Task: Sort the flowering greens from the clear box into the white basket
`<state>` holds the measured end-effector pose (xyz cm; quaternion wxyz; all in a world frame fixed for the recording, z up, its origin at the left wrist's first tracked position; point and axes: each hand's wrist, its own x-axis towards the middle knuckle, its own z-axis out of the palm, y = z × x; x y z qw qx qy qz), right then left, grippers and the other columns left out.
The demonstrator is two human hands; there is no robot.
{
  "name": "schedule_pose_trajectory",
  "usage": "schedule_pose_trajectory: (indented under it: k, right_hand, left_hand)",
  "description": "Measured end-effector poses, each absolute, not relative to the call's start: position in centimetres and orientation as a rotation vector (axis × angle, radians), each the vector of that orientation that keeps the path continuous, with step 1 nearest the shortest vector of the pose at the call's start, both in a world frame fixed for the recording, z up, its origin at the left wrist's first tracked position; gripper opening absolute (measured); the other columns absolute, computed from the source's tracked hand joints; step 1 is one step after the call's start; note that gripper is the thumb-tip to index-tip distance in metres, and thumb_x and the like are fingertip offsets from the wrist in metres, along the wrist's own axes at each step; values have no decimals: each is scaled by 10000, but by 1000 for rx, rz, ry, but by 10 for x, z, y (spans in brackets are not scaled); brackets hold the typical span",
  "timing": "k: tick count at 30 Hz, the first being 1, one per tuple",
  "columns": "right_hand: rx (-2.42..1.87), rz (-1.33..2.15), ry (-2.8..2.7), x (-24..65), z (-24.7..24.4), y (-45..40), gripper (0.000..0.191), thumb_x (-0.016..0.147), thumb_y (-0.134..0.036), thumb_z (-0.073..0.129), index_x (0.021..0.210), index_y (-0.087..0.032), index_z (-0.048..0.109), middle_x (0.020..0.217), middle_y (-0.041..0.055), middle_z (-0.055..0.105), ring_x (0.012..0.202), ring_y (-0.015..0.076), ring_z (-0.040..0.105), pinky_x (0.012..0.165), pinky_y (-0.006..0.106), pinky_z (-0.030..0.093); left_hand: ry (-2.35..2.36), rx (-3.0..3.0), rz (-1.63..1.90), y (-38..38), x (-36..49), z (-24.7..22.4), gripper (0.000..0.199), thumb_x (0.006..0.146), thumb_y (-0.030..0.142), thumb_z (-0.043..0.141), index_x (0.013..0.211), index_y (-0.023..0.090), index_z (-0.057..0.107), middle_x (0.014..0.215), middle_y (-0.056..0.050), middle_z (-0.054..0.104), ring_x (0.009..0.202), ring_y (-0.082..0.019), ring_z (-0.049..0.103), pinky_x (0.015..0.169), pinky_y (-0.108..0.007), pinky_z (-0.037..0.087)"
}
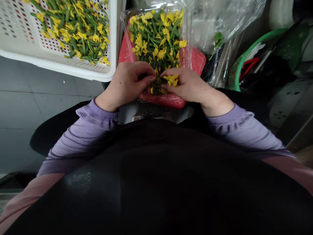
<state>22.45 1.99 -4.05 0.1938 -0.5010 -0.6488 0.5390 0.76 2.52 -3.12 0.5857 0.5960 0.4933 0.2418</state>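
Observation:
A clear plastic box (188, 54) holds many small green cucumbers with yellow blossoms (154, 36). It rests on a red plastic tray or basket (198, 60). Both my hands meet over the near end of the box. My left hand (133, 80) is closed, thumb and forefinger pinched together at the cucumbers; what lies between the fingertips is hidden. My right hand (187, 83) has its fingers curled round a baby cucumber whose yellow blossom (172, 80) shows between thumb and fingers.
At the upper left, a white perforated basket (111, 42) holds more blossoming cucumbers. Clear plastic packaging (207, 23) with a loose green leaf (218, 39) lies to the right. A green-rimmed basket (238, 70) stands farther right. Grey floor tiles (49, 98) show at the left.

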Motion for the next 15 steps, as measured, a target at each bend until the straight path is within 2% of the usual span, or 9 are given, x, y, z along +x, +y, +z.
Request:
schedule_pose_trajectory:
  k: [1,5,10,12,15]
  right_hand:
    - [-1413,1487,-1864,225,-40,20,95,825,-152,772,885,-188,707,819,16,633,870,183,630,766,287,521]
    - [-1411,1430,-1903,225,-41,19,81,846,-197,762,900,-196,702,845,30,649,918,207,646,790,309,535]
    - [-1350,1605,-1774,217,-35,11,56,855,-198,744,892,-197,702,838,33,640,916,217,638,816,337,542]
    - [-1328,1680,-1746,213,-31,8,53,859,-204,739,885,-188,696,812,24,615,893,203,630,792,325,541]
    - [-1345,1704,-1661,212,-30,5,74,871,-229,730,901,-186,678,793,17,589,850,181,610,679,272,520]
  left_hand:
    - [1153,1426,552,26,7,-32,28,850,175,729,823,174,723,635,2,633,640,-139,650,654,-265,547]
    - [1153,1624,571,24,6,-30,105,846,156,695,854,232,767,713,-26,695,598,-151,621,649,-323,539]
    - [1235,1527,574,5,-3,-22,67,862,252,700,857,213,755,730,-2,660,718,-143,676,769,-306,563]
    - [1229,1436,585,-4,-6,-25,77,882,258,685,859,200,731,679,13,634,678,-128,665,737,-285,560]
    - [1282,1283,652,-7,-3,-38,70,906,156,635,911,179,701,671,23,616,599,-105,633,680,-267,550]
